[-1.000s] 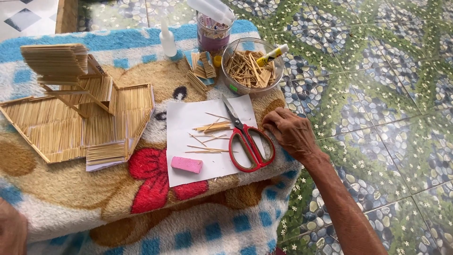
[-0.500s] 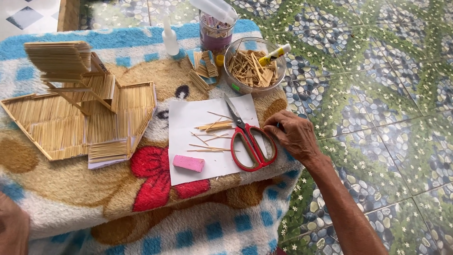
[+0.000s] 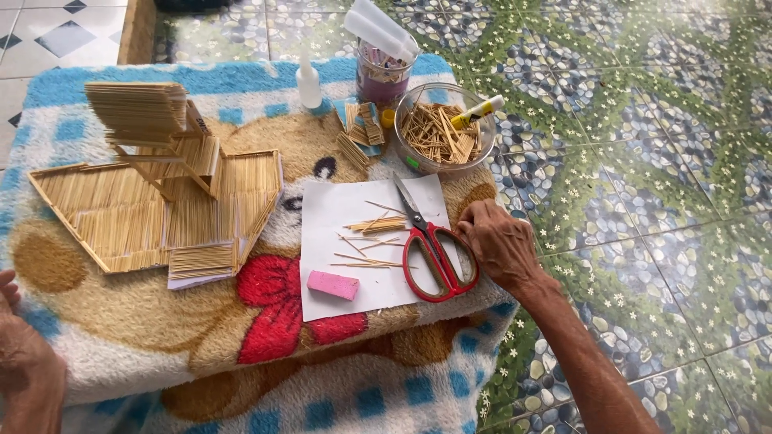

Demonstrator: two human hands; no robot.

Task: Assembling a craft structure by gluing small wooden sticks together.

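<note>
Resting by the red scissors [image 3: 430,249] on the paper [image 3: 338,217], the right hand [image 3: 500,241] is now curled at the handle loop; nothing is gripped yet. The left hand [image 3: 20,354] has come into view, holding nothing.

A pair of metal-bladed scissors with red plastic loop handles [image 3: 430,253] lies flat on a white sheet of paper [image 3: 338,221], blades shut and pointing up towards a clear round bowl of wooden sticks [image 3: 440,128], handles nearest the counter's right edge, touching the right hand [image 3: 498,241].
</note>
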